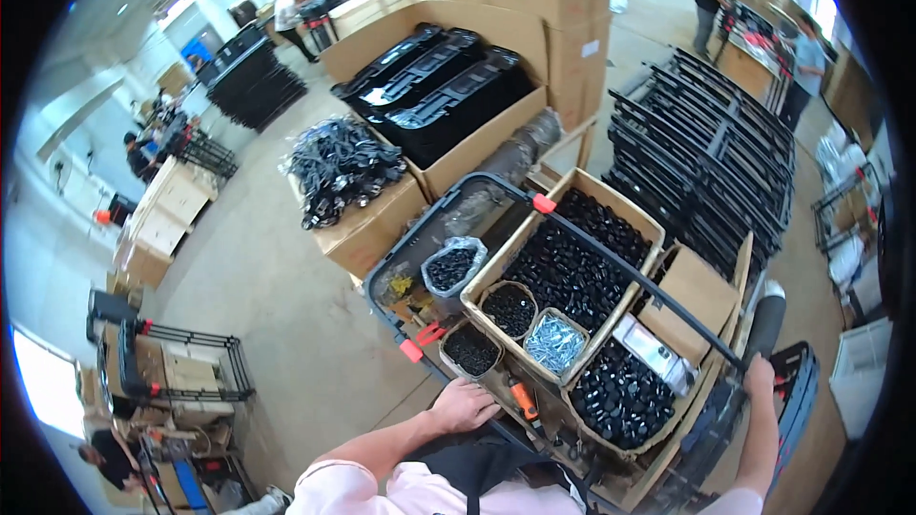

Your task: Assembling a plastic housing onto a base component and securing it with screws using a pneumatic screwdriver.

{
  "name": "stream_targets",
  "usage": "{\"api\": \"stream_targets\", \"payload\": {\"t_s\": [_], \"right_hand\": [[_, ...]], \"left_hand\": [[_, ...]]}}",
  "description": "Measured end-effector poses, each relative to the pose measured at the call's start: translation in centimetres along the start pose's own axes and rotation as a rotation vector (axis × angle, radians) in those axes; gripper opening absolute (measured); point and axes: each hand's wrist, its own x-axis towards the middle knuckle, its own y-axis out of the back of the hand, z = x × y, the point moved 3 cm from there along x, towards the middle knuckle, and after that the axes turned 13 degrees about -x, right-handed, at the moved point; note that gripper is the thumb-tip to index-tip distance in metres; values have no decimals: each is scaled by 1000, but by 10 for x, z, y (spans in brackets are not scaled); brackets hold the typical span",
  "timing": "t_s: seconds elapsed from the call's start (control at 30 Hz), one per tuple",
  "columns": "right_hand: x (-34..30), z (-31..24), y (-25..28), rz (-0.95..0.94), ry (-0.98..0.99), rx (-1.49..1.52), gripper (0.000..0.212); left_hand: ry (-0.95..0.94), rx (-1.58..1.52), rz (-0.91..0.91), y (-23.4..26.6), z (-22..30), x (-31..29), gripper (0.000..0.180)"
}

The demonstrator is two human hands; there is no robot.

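Note:
A black tubular frame (637,277) with rounded corners and red clips lies slanted over the parts boxes on the bench in front of me. My right hand (759,377) is wrapped round its right end. Bent over its near-left side is my left hand (465,405), which looks closed on the tube; its palm side is hidden. Close to the left hand stand a small box of black screws (471,351) and an orange-handled tool (523,399). Under the frame are a large carton of black plastic pieces (572,253), a tub of silver screws (556,341) and a box of black caps (620,396).
Beyond the bench, a carton holds glossy black panels (448,86), beside bagged grey-black parts (343,167). Black metal frames (706,148) are stacked at the far right. A brown cardboard box (692,296) sits on the bench's right side. Several people work at other benches.

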Motion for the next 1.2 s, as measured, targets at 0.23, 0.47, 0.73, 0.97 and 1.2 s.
{"api": "stream_targets", "payload": {"t_s": [0.23, 0.47, 0.73, 0.97, 1.2], "right_hand": [[10, 2, -25, 79, -31, 88, 32], [12, 2, -41, 227, -162, 260, 33], [-82, -77, 24, 475, -265, 299, 39], [-251, -218, 97, 60, -91, 574, 32], [-357, -362, 192, -405, -48, 620, 54]], "left_hand": [[10, 0, -23, -10, -5, -3, 29], [-177, -82, 186, 57, -10, 10, 17], [718, -127, 1294, 313, -246, -47, 43], [1027, -466, 1384, 471, -470, -44, 52], [1111, -746, 1119, 502, -580, -13, 64]]}}
